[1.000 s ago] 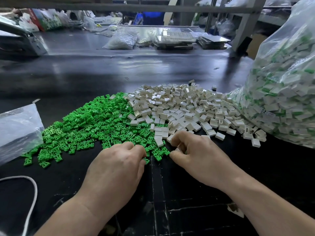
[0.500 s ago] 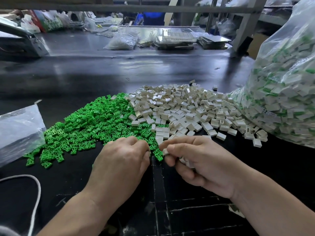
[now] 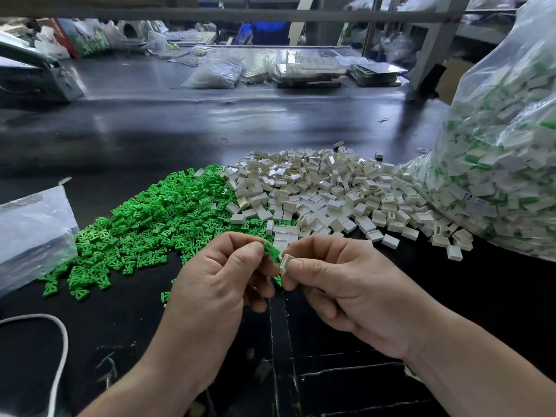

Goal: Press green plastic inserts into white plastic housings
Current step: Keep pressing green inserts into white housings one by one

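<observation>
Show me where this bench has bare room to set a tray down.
Widest: the bare black benchtop beyond the heap of green plastic inserts and heap of white plastic housings. Smaller: the near right corner below the big clear bag of parts, and near left by the white cord. Crowded: the middle, around both heaps.

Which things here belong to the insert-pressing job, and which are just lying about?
Job: left hand pinching green insert; right hand pinching white housing; green pile; white pile; filled bag.
Lying about: white cord; clear bag; far trays.
</observation>
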### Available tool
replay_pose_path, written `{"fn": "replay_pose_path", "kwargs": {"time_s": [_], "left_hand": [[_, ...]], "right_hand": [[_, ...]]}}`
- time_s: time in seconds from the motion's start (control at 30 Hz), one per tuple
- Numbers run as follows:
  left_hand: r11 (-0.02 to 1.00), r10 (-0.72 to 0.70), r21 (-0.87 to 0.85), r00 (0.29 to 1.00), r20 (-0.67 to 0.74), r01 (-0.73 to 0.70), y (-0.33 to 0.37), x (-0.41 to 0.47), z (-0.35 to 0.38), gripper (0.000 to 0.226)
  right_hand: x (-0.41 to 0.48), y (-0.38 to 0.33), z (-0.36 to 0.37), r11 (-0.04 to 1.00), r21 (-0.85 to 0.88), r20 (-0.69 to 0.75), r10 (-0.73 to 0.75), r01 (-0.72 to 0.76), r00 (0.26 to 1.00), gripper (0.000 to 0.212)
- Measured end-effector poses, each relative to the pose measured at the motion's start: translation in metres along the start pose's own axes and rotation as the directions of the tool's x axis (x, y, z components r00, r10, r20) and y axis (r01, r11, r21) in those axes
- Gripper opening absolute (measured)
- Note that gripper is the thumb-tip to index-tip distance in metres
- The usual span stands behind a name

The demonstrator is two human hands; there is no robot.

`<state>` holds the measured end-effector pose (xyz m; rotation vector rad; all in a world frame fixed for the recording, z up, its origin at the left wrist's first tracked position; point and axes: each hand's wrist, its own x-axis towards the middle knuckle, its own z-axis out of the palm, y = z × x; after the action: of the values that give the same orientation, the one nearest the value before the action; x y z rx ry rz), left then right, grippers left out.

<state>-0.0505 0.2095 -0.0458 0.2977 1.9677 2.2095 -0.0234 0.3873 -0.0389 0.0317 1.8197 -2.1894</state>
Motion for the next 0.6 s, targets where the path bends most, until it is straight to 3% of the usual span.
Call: {"fn": "replay_pose_path", "kwargs": {"time_s": [0.37, 0.6], "left_hand": [[0.998, 0.054, 0.031, 0.998, 0.025, -0.054, -0.0045, -0.0032, 0.0033, 0.02], [0.994, 0.097, 0.051, 0.995, -0.009, -0.096, -0.0085, -0.0024, 0.003, 0.015]], "right_hand": [[0.0006, 0.0011, 0.0028, 0.988, -0.08, 0.005, -0.129, 0.129, 0.992, 0.003], [-0.0011, -0.0008, 0.0042, 0.99, -0.063, 0.011, -0.126, 0.127, 0.992, 0.003]]}}
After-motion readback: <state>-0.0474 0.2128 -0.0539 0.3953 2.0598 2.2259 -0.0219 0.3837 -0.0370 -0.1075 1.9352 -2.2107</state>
